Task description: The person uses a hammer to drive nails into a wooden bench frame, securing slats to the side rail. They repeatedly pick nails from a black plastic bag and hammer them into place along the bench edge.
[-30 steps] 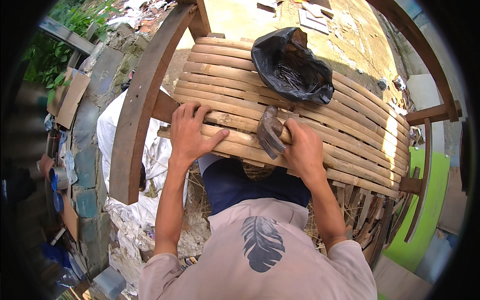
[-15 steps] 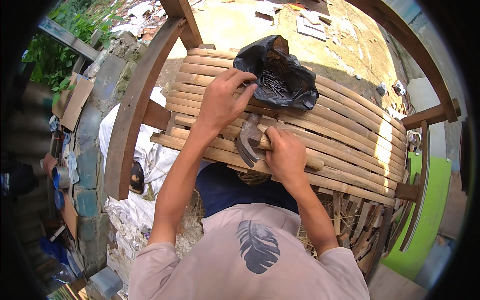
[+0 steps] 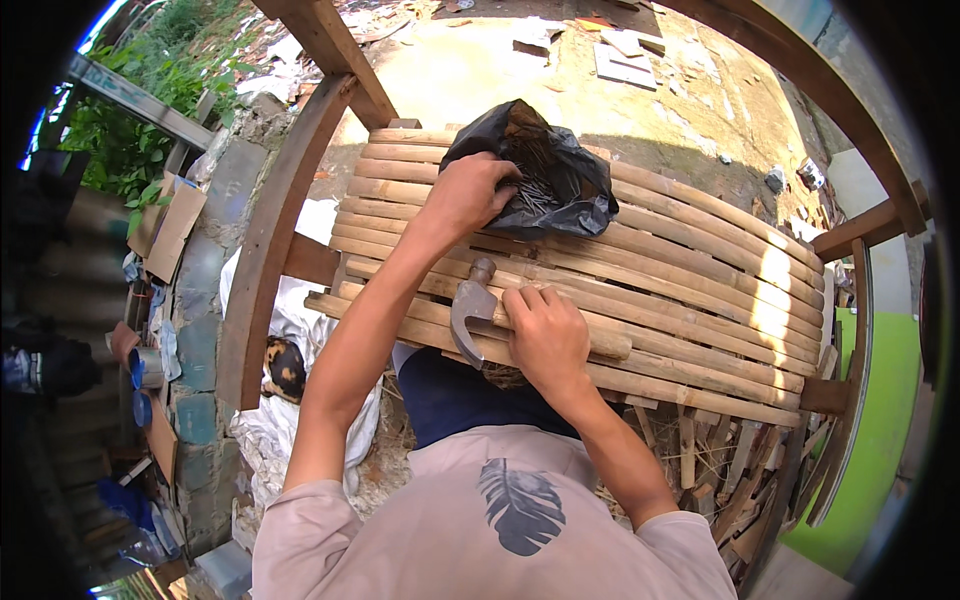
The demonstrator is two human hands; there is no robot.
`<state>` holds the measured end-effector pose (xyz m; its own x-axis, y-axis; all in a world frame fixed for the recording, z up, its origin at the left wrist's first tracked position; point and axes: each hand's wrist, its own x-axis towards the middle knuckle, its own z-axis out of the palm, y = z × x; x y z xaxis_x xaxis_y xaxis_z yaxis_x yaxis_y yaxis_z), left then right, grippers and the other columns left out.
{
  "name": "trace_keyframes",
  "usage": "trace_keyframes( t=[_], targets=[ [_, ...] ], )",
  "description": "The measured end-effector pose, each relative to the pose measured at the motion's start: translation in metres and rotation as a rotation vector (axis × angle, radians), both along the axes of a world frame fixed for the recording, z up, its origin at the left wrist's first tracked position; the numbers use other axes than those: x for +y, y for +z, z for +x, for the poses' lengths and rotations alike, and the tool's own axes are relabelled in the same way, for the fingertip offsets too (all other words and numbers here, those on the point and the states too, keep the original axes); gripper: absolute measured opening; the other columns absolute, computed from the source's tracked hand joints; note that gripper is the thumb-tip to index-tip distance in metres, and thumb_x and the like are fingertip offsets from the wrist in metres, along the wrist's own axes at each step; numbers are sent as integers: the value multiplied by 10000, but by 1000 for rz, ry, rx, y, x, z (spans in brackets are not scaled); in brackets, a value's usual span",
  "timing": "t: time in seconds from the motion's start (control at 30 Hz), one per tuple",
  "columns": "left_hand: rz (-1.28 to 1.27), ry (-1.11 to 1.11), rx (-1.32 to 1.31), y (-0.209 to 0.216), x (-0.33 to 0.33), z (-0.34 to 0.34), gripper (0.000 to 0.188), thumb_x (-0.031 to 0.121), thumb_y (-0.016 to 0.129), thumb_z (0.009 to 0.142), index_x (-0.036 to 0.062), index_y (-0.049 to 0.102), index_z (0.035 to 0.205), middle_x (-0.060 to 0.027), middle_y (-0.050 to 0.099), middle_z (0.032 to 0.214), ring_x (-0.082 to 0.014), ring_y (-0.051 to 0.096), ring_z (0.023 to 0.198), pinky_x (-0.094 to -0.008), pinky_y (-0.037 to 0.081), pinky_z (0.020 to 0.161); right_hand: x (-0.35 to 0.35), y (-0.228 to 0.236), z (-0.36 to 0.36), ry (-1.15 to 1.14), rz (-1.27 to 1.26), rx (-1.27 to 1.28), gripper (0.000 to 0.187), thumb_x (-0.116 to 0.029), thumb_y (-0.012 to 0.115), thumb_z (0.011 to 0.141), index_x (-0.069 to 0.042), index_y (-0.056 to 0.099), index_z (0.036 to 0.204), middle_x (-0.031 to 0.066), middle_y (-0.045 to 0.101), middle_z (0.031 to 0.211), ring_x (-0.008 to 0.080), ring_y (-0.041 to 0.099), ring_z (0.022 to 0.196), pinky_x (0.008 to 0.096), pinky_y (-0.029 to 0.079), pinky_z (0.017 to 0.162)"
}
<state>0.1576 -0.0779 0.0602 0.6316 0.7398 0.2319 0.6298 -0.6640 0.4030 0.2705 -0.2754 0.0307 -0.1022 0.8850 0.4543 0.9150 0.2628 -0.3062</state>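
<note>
A claw hammer (image 3: 471,308) with a rusty metal head and a wooden handle lies across the bamboo slats. My right hand (image 3: 550,335) is wrapped round its handle, close behind the head. Farther away, a crumpled black plastic bag (image 3: 585,190) stands with its mouth wide and a heap of loose nails (image 3: 537,195) inside. My left hand (image 3: 475,195) reaches over the bag's left rim, thumb and forefinger slightly apart beside the nails. Its other fingers are partly hidden, and no nail shows in its grasp.
The slatted bamboo bench (image 3: 700,290) has a dark wooden post (image 3: 285,240) at its left and a curved wooden frame (image 3: 860,330) at its right. A dark-patched animal (image 3: 285,370) lies on white sheeting below left. Scrap wood (image 3: 745,490) is piled under the bench.
My left hand has moved from beside the bag over its rim, toward the nails. My right hand keeps its hold on the hammer. The view has shifted slightly.
</note>
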Motion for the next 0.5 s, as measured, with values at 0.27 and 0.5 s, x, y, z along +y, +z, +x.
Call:
trace_keyframes(
  t=[0.27, 0.5],
  targets=[
    [47, -102, 33, -10, 10, 24, 162, 107, 703, 861, 87, 774, 1006, -114, 693, 1007, -349, 680, 935, -432, 551, 838, -1, -2, 3, 29, -28, 28, 222, -35, 674, 679, -95, 625, 886, 52, 633, 822, 257, 643, 822, 381, 512, 692],
    [99, -110, 153, -5, 12, 28, 188, 112, 686, 850, 119, 769, 1019, -104, 669, 1004, -342, 683, 912, -456, 554, 785, 0, 0, 4, 24, 4, -14, 108, -107, 637, 774, -111, 630, 881, 30, 607, 790, 223, 629, 781, 355, 504, 667]
  ],
)
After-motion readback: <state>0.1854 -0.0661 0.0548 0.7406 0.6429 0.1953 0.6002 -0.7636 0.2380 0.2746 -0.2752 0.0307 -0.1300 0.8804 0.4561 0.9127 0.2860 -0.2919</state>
